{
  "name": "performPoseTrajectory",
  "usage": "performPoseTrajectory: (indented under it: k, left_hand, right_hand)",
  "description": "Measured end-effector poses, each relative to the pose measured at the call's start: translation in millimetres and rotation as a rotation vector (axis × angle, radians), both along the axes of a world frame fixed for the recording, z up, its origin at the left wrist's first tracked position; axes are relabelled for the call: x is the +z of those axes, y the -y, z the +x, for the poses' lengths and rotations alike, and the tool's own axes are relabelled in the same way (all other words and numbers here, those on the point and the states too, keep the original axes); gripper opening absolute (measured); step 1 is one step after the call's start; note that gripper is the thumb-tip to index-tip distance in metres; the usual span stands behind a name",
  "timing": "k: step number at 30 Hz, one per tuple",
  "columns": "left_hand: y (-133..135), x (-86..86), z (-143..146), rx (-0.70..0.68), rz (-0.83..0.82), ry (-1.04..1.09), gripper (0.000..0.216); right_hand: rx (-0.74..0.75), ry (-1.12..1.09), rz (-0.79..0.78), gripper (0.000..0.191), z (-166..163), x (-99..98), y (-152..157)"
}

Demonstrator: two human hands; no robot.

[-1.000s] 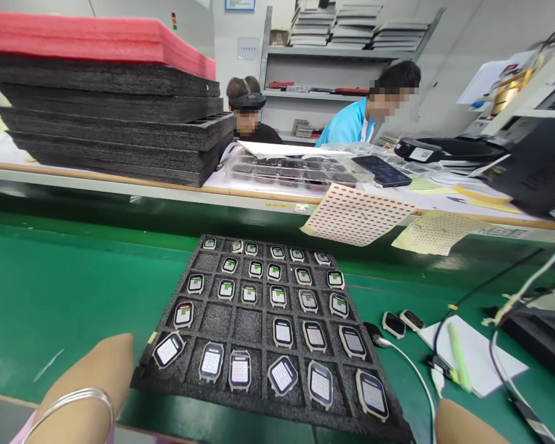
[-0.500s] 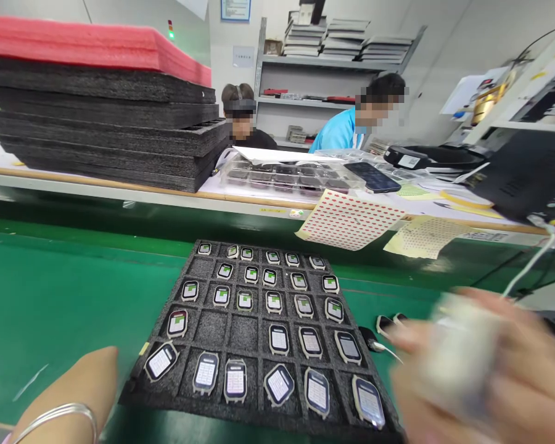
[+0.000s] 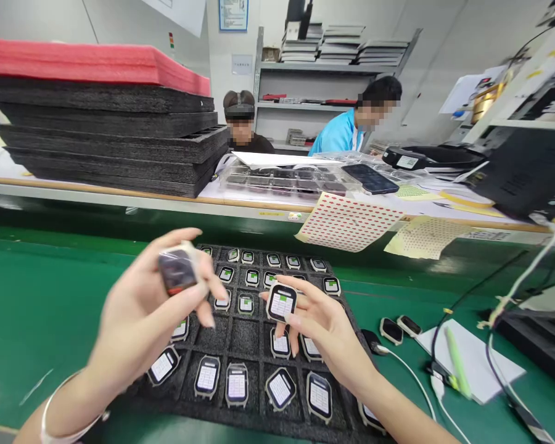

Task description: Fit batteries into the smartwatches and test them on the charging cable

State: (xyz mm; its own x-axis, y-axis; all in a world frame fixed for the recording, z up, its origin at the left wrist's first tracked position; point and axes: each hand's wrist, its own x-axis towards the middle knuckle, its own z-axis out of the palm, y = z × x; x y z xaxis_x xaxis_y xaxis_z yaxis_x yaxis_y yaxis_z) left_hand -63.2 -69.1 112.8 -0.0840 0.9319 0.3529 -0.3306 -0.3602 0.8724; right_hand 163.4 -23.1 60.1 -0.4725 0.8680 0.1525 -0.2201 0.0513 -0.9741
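Head view. Left hand (image 3: 139,302) pinches a dark-faced watch (image 3: 173,272) between thumb and fingers, raised above the left part of a black foam tray (image 3: 243,336); this watch is slightly blurred. Right hand (image 3: 326,317) grips a lit watch (image 3: 282,301) by its edges, thumb at the lower right corner, screen showing white with a green patch; held over the tray's middle. Tray lies on the green worktop (image 3: 50,283), its compartments carrying further watches (image 3: 237,383), screens lit; the hands hide some.

Right of tray: two loose watches (image 3: 391,331), white cable (image 3: 414,376), white paper (image 3: 488,364) bearing a green pen (image 3: 457,361).

Far side, raised shelf: at left, stacked black foam (image 3: 106,145) topped by pink foam (image 3: 74,61); further right, dark phone (image 3: 370,178). Red-dotted sheet (image 3: 351,223) hangs over shelf edge. Two people beyond.
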Motion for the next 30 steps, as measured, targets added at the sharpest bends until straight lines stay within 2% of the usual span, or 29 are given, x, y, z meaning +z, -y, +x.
performPoseTrajectory:
  k: [5,8,12,16,21,25,30]
  left_hand:
    - [-34.5,-27.5,18.0,-0.293,-0.169,-0.069,0.047]
    - [-38.5,-39.8,25.3,-0.395,-0.190,-0.064,0.052]
    - [-38.0,-47.9,29.1,-0.492,-0.176,-0.046,0.050]
    - [-41.7,-50.6,30.2,-0.499,-0.202,-0.046,0.046]
    - [-45.2,-52.1,28.9,-0.448,-0.215,-0.020,0.043]
    - [-45.5,-52.3,26.3,-0.440,-0.215,-0.006,0.048]
    - [-42.7,-48.2,25.3,-0.438,-0.201,-0.037,0.061]
  right_hand:
    - [-0.036,0.016,0.010,0.038,0.8,-2.9,-3.1]
    - [-0.097,0.066,0.021,0.035,-0.5,-4.7,-4.2]
    - [-0.191,0.136,0.013,0.027,-2.1,-6.1,-6.2]
    - [-0.204,0.142,0.008,0.026,-0.8,-7.2,-8.6]
    - [-0.130,0.087,0.018,0.035,3.3,-4.5,-7.6]
    - [-0.067,0.058,0.028,0.045,3.5,0.7,-3.0]
    - [-0.103,0.091,0.038,0.047,1.4,2.0,0.0]
